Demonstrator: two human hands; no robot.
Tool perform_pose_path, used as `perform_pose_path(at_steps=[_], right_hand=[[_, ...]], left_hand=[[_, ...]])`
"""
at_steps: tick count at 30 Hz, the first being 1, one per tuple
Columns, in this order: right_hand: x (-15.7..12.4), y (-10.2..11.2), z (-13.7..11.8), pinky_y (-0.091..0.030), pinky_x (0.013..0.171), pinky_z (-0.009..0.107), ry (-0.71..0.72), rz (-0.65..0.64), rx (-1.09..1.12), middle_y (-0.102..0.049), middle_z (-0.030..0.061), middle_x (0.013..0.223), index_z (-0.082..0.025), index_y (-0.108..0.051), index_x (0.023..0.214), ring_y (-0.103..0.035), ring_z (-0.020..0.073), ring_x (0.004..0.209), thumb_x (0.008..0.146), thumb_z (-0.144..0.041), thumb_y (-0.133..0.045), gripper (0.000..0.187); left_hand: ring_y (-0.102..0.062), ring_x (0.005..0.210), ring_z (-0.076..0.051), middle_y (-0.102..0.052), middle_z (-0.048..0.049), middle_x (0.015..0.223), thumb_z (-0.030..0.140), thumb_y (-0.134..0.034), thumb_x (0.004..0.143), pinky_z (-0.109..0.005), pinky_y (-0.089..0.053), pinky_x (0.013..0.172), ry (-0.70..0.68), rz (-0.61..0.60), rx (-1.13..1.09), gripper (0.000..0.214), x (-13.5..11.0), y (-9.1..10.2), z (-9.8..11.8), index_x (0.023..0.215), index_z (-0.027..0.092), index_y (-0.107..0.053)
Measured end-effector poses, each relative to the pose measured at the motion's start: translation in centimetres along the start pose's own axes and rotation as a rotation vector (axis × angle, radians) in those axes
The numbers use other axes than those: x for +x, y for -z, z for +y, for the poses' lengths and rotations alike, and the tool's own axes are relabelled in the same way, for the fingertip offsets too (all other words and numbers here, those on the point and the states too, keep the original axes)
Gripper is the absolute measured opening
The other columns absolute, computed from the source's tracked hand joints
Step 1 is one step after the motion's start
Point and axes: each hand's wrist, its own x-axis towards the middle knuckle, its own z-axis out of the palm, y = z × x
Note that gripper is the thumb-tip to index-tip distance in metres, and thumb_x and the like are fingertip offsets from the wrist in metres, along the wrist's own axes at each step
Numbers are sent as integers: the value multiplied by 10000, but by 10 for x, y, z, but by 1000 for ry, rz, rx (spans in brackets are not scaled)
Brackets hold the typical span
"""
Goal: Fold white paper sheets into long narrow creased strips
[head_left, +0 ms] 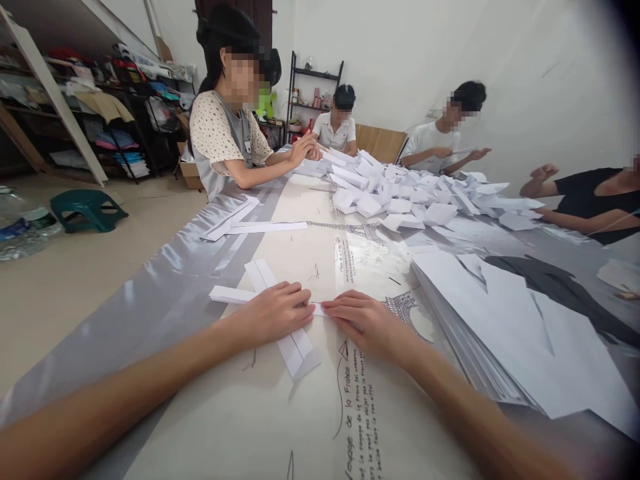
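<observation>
In the head view, a folded white paper strip [231, 294] lies crosswise over a second folded paper strip [299, 350] on the printed tablecloth. My left hand [278, 311] rests on the crossing, its fingers curled and pressed down on the crosswise strip. Close to it on the right, my right hand [367, 320] pinches the same strip's right end between thumb and fingertips. Only a short bit of paper shows between the two hands. The spot where the strips cross is hidden under my left hand.
A stack of white paper sheets [505, 320] lies to the right. A big heap of folded papers [400, 183] covers the table's far side. More folded strips [270, 227] lie beyond my left hand. Several people sit around the table; a green stool [87, 208] stands on the floor.
</observation>
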Motion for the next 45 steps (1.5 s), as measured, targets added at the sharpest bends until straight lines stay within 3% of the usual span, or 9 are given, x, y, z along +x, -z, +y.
perform_pose_path(at_steps=[8, 16, 35, 39, 45], right_hand=[[2, -4, 3, -608, 841, 414, 14, 8, 3, -746, 38, 1188, -241, -746, 1138, -654, 231, 1027, 1011, -148, -514, 281], [1, -5, 5, -615, 834, 405, -4, 23, -9, -748, 49, 1169, -247, -760, 1121, -669, 217, 998, 1015, -204, -543, 245], [5, 0, 2, -610, 790, 402, 63, -3, -48, -771, 67, 1041, -203, -747, 1089, -673, 230, 946, 1031, -201, -505, 249], [4, 2, 1, -604, 801, 398, 29, -9, -29, -773, 60, 1025, -209, -749, 1098, -657, 242, 1006, 1018, -193, -527, 237], [2, 7, 0, -599, 799, 387, 20, -37, -33, -774, 47, 1062, -217, -746, 1133, -654, 235, 996, 1016, -200, -532, 244]], left_hand=[[-513, 779, -158, -573, -28, 853, 234, -462, 1058, -263, -428, 678, 101, 37, -201, 241, -6, -6, -7, 931, 178, -659], [-496, 741, -169, -565, -27, 815, 65, -437, 1019, -282, -427, 682, 16, -16, -11, 195, -3, 5, -1, 987, 169, -599], [-547, 805, -196, -606, -49, 867, 67, -464, 1014, -315, -446, 734, -84, -63, 68, 160, -3, 6, -4, 1069, 130, -600], [-525, 772, -190, -591, -43, 834, 97, -487, 1016, -311, -422, 708, -66, -41, 32, 139, -2, 4, -4, 994, 143, -616], [-480, 707, -173, -564, -27, 773, 127, -437, 1039, -310, -392, 672, -25, -17, -24, 270, -1, 3, -2, 836, 154, -612]])
